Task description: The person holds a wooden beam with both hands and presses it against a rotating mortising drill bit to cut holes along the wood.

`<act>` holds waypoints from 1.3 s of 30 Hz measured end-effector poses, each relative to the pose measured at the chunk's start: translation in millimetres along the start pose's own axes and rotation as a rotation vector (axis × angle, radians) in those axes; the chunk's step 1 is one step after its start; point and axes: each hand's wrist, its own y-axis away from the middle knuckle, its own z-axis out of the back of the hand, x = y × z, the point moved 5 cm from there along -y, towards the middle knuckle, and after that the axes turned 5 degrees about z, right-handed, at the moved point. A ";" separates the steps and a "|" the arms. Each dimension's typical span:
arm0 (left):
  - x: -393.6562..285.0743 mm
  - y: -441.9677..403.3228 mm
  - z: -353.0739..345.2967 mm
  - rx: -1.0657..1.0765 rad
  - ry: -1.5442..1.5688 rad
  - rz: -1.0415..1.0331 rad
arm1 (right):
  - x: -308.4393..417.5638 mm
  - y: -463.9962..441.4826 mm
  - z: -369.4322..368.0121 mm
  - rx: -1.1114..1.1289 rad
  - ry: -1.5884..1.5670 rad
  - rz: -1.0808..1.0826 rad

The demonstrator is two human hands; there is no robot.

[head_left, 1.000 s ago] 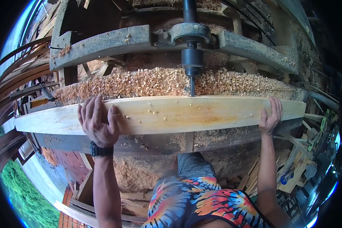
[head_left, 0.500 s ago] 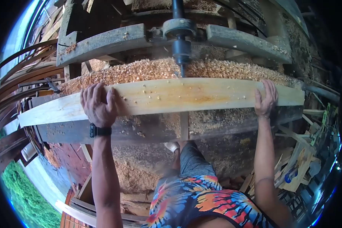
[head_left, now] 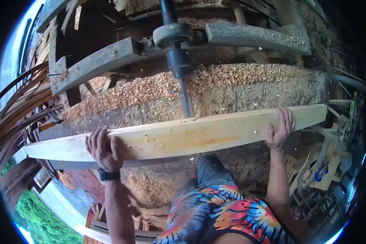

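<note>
A long pale wooden beam (head_left: 183, 138) lies across the view, with small chips scattered on its face. Near its left end my left hand (head_left: 105, 151) grips the upper edge, fingers over the far side, a dark watch on the wrist. Toward the right end my right hand (head_left: 279, 128) holds the beam the same way. Between the hands, the bit (head_left: 186, 99) of a dark drilling spindle (head_left: 177, 57) meets the beam's far edge. Whether its tip is inside the wood is hard to tell.
Wood chips (head_left: 150, 91) cover the work table (head_left: 268, 95) behind the beam. A heavy wooden frame (head_left: 97, 63) stands beyond it, around the spindle. Curved wood strips (head_left: 22, 95) are stacked at the left, and scrap wood (head_left: 325, 162) lies at the right.
The beam first shifted away from my body, then came back toward it with both hands still on it. More of the table and the bit now shows behind it.
</note>
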 end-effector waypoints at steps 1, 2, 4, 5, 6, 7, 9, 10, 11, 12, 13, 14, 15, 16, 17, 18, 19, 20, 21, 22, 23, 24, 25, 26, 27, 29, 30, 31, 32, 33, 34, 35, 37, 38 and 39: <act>0.7 -1.4 0.6 0.000 -0.008 -0.007 | 0.6 -3.4 -1.3 0.002 -0.008 -0.004; -1.3 -3.2 2.4 0.032 -0.038 -0.022 | 0.0 -4.0 -1.6 0.012 -0.001 -0.007; -1.2 -3.5 1.3 0.032 -0.041 -0.020 | 0.0 -4.7 -2.3 0.029 0.008 -0.013; -0.7 -2.9 1.7 0.033 -0.045 -0.019 | 0.8 -5.0 -2.3 0.032 0.005 -0.013; -0.6 -2.9 2.1 0.034 -0.045 -0.017 | 0.6 -5.3 -2.1 0.033 0.004 -0.012; -0.8 -3.3 1.8 0.032 -0.045 -0.015 | -0.4 -5.8 -2.5 0.033 0.003 -0.011; -0.2 -2.7 1.4 0.036 -0.047 -0.004 | -0.4 -5.8 -3.3 0.033 -0.001 -0.007; 0.1 -2.7 1.5 0.040 -0.050 0.002 | 0.4 -7.4 -3.2 0.034 -0.004 -0.009; 0.4 -2.7 1.4 0.042 -0.051 0.006 | 0.8 -8.9 -2.9 0.034 -0.006 -0.012; 1.1 -2.6 1.3 0.047 -0.055 0.004 | 1.1 -10.2 -3.0 0.039 -0.010 -0.009; 2.1 -2.9 1.2 0.049 -0.057 0.000 | 1.0 -12.1 -3.1 0.040 -0.011 -0.007; 2.6 -3.5 0.9 0.049 -0.059 -0.005 | 0.8 -13.6 -3.3 0.038 -0.011 -0.005; 2.6 -4.3 0.7 0.055 -0.054 -0.003 | 0.0 -13.9 -3.6 0.035 -0.007 -0.005; 2.3 -4.9 1.2 0.061 -0.052 0.000 | -1.0 -13.2 -4.2 0.031 -0.003 -0.003; 2.3 -5.8 1.2 0.066 -0.050 0.005 | -1.4 -13.5 -5.0 0.027 -0.001 0.000; 1.9 -6.7 1.2 0.066 -0.050 0.007 | -1.2 -14.2 -5.1 0.031 0.000 0.000; 1.2 -7.0 1.3 0.069 -0.052 0.011 | -1.0 -14.6 -4.8 0.036 0.000 0.002; 1.2 -7.5 1.7 0.070 -0.054 0.012 | -0.5 -14.9 -4.8 0.041 0.000 0.001; 2.1 -8.4 1.3 0.062 -0.054 0.009 | -0.4 -15.6 -5.7 0.037 0.001 0.001; 3.1 -8.0 0.8 0.057 -0.052 0.005 | -0.6 -14.9 -5.8 0.036 0.003 0.000; 4.0 -7.1 0.3 0.055 -0.050 0.003 | -1.1 -14.1 -5.7 0.037 0.005 -0.001; 3.8 -7.4 0.0 0.053 -0.049 0.003 | -1.8 -13.6 -6.0 0.042 0.006 -0.006; 2.4 -8.1 0.3 0.054 -0.049 0.004 | -2.3 -13.1 -6.2 0.049 0.006 -0.010; 1.5 -8.4 1.0 0.052 -0.049 0.005 | -2.7 -13.1 -6.4 0.053 0.005 -0.014; 1.8 -8.4 1.3 0.057 -0.048 0.009 | -3.6 -13.2 -6.9 0.054 0.006 -0.011; 2.6 -9.6 1.0 0.064 -0.045 0.009 | -4.3 -12.2 -7.7 0.052 0.008 -0.011; 3.3 -10.1 0.1 0.052 -0.050 0.033 | -3.0 -12.9 -8.0 0.055 0.003 -0.011; 2.8 -10.9 0.3 0.047 -0.051 0.031 | -2.0 -14.1 -7.9 0.056 0.001 -0.011; 2.1 -11.6 -0.2 0.042 -0.050 0.029 | -2.4 -15.0 -6.8 0.058 0.001 -0.010; 1.0 -11.8 -0.4 0.038 -0.050 0.029 | -3.8 -14.7 -6.1 0.055 0.005 -0.007; -0.5 -12.7 -0.3 0.040 -0.046 0.022 | -4.9 -14.0 -7.0 0.051 0.007 -0.003; -1.5 -13.9 0.8 0.042 -0.045 0.015 | -4.9 -13.5 -8.0 0.046 0.006 0.000; -1.4 -14.3 1.8 0.045 -0.047 0.009 | -2.6 -17.4 -7.9 0.038 -0.001 -0.006; -1.0 -15.1 1.0 0.043 -0.047 0.011 | -1.9 -19.2 -7.3 0.034 -0.004 -0.007; -0.7 -16.2 0.1 0.039 -0.048 0.014 | -2.1 -19.9 -7.2 0.032 0.002 -0.005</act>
